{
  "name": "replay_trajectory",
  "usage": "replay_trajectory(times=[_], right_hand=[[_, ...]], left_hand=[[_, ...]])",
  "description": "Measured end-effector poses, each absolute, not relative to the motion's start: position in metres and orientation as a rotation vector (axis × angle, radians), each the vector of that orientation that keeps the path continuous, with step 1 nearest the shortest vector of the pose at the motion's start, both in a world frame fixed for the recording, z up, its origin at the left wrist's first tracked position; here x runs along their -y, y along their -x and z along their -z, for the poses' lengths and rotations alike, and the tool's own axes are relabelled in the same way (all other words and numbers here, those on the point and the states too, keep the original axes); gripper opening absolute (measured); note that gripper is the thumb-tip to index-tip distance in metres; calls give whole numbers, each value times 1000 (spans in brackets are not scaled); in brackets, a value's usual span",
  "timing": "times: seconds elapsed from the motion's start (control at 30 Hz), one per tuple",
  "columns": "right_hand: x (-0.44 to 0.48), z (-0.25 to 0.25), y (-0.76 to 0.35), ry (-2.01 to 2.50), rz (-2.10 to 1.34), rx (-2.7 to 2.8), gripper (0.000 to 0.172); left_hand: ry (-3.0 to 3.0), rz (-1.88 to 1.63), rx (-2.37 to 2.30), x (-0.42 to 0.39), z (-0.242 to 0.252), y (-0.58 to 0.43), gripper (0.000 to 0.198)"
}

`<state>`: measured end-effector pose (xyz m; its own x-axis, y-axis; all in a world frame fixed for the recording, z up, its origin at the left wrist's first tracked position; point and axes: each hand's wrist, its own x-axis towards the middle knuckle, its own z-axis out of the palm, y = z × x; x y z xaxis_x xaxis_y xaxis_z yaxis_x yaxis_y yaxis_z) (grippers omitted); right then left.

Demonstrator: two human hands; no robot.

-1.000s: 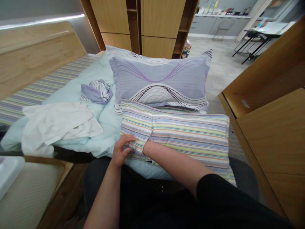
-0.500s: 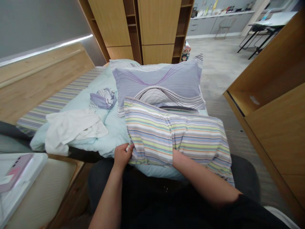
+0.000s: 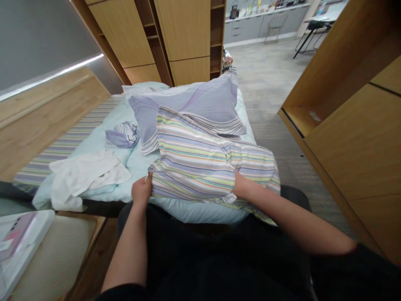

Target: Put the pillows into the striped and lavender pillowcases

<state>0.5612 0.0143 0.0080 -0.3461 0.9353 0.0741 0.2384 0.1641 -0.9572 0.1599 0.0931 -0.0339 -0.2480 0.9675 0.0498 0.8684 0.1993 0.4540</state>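
Note:
A striped pillowcase (image 3: 194, 159) in green, white, blue and orange lies crumpled across the bed in front of me. My left hand (image 3: 142, 190) pinches its near left corner, thumb on top. From the right, my right forearm (image 3: 250, 190) runs into the pillowcase's opening; the hand itself is hidden under the fabric, so its fingers do not show. Just behind lies a lavender pillow (image 3: 194, 98) with white, dotted bands, partly covered by the raised striped cloth.
Left on the pale blue quilt (image 3: 159, 205) are a bunched lavender cloth (image 3: 123, 134) and a white cloth (image 3: 89, 175). A phone (image 3: 17, 236) rests on a white surface at lower left. Wooden cabinets (image 3: 189, 31) stand behind the bed, with an open wooden unit (image 3: 351, 125) at right.
The view has turned to the right. Inside the pillowcase, my right arm has pushed farther leftward, and the cloth's left part stands higher over the lavender pillow. My left hand keeps its corner.

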Motion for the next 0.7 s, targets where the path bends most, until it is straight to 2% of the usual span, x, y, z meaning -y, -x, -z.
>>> replay_trajectory(times=[0.07,0.2,0.37,0.5,0.7], right_hand=[[-6,-12,-578,1160,-1020,1967,44],[5,-10,-600,1227,-619,2437,26],[8,4,-602,1093,-481,2653,11],[29,-5,-603,936,-481,2635,11],[80,-43,-631,839,-608,2525,28]], left_hand=[[-1721,-490,-2190,-106,46,-170,64],[-1664,-528,-2151,-109,56,-160,63],[-1566,-391,-2205,-96,78,-134,62],[-1603,-316,-2174,-94,101,-129,61],[-1593,-288,-2073,-116,123,-145,58]])
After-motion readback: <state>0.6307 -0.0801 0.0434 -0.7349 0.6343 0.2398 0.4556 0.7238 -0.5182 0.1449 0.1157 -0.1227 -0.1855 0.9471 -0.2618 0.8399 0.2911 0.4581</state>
